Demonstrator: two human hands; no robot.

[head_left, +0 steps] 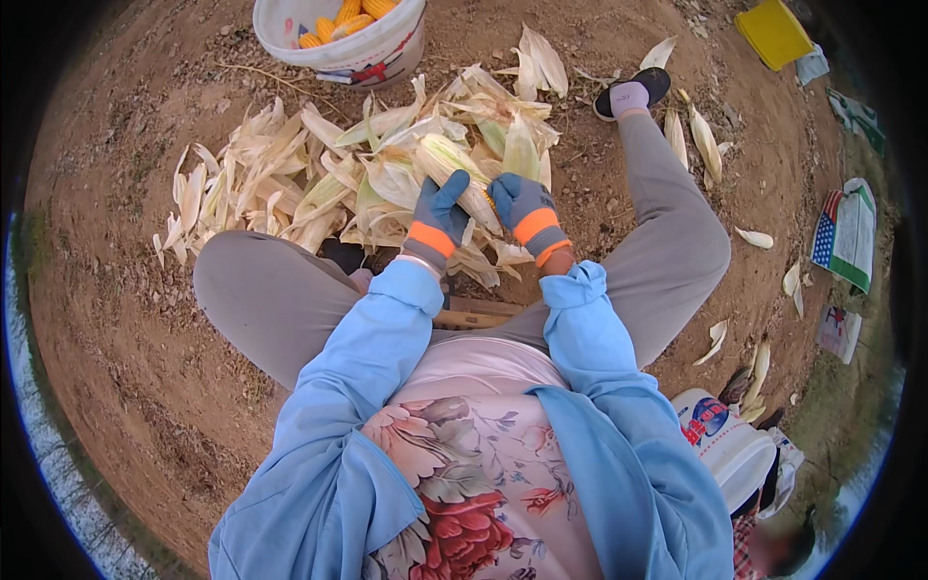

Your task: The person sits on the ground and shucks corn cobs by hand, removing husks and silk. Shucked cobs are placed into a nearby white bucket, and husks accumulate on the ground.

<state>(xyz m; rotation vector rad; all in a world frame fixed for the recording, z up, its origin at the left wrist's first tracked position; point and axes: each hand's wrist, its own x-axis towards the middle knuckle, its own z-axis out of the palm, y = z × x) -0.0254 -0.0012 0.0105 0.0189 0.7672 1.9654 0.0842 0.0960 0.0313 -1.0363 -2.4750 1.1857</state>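
Note:
A partly husked ear of corn (453, 163) lies slantwise between my hands, its pale husk still around most of it. A narrow strip of yellow kernels shows along its right side. My left hand (441, 206), in a blue-grey work glove with an orange band, holds the ear from the left and below. Gloved the same way, my right hand (522, 203) has its fingers curled against the ear's right side at the husk's edge; what is pinched inside them is hidden. Beneath and beyond the ear spreads a heap of dry corn husks (290, 181).
A white plastic bucket (391, 58) with several husked yellow cobs (350, 25) stands beyond the heap. My right foot is by loose husks (703, 141). At right lie a yellow container (774, 32) and printed bags (848, 232). Behind my right elbow are a white bucket (725, 442) and another person (747, 544).

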